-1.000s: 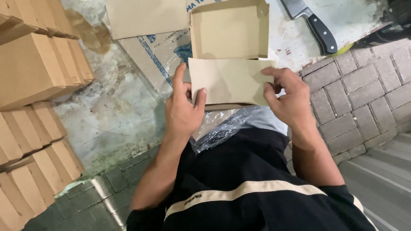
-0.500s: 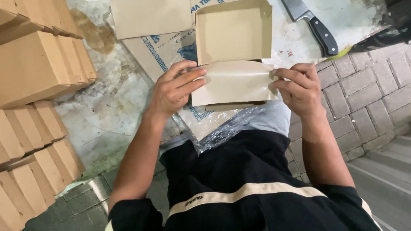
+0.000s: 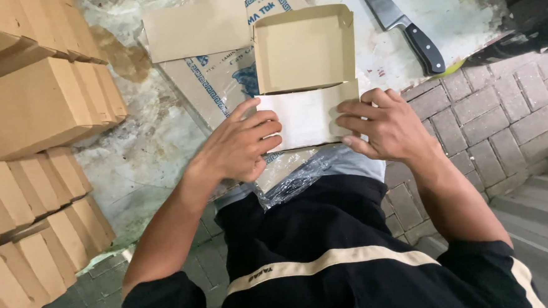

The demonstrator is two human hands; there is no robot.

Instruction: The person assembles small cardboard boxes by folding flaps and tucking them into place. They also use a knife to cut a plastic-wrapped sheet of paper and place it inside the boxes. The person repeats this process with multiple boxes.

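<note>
Rough, stained concrete serves as the work surface, edged on the right by grey paving bricks (image 3: 503, 117). Both hands work on 1 brown cardboard box (image 3: 305, 77) held just above the person's lap, lid panel standing open away from the body so the interior stays accessible.

The left hand (image 3: 239, 146) is partly curled, fingers laid across the left end of the pale front flap (image 3: 303, 118), thumb out of sight beneath — a pressing hold rather than a full grip, apparently to keep the fold seated. The right hand (image 3: 382, 126) mirrors it on the right end: fingers bent over the flap edge, pinching the side wall against it. Neither hand is fully closed; each has hold of the box only.

Under the box lies a flattened printed carton sheet (image 3: 220, 82), seemingly serving as a mat against the dirty concrete. A flat brown cardboard blank (image 3: 195, 30) rests at its upper edge, within reach. Crumpled clear plastic wrap (image 3: 294, 181) lies on the lap, touching the black shirt.

Finished brown boxes (image 3: 40, 110) are stacked in rows along the left — close-packed, well apart from the working spot. A black-handled knife (image 3: 405, 25) lies on the concrete at upper right, blade pointing away, untouched by either hand.
</note>
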